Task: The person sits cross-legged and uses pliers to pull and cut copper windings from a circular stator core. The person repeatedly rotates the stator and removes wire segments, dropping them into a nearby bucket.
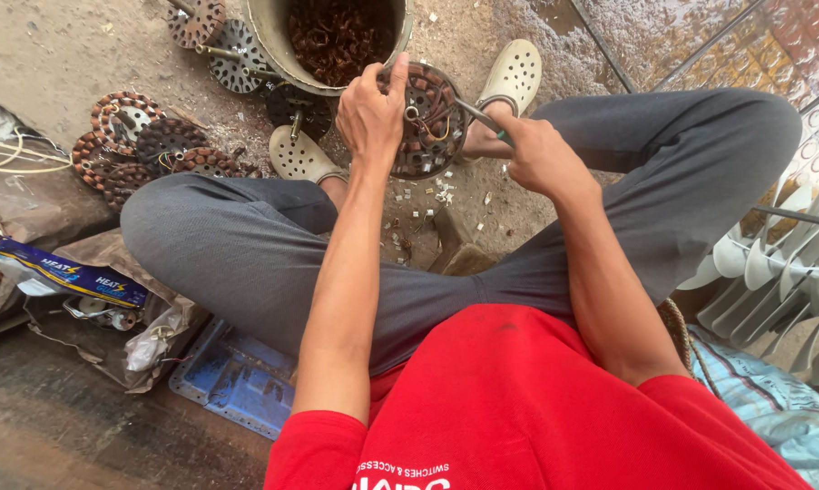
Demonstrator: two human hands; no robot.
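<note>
Stator: round dark metal motor stator with copper windings (425, 122), held up on edge above the feet, just in front of the bucket; likely heavy, rigid, sharp-edged.
Best hold: outer rim, clear of the loose wires.
Left hand (370, 113): fingers curled over the rim, thumb up.
Right hand (538, 156): fist closed round a green-handled metal tool (482, 118), tip at the windings.
Around: tan bucket of copper scrap (273, 41); more stators (142, 145) on the ground.

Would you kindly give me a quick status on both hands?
Left hand grips round motor stator. Right hand drives a tool into its windings. Bucket sits beyond, apart.
</note>
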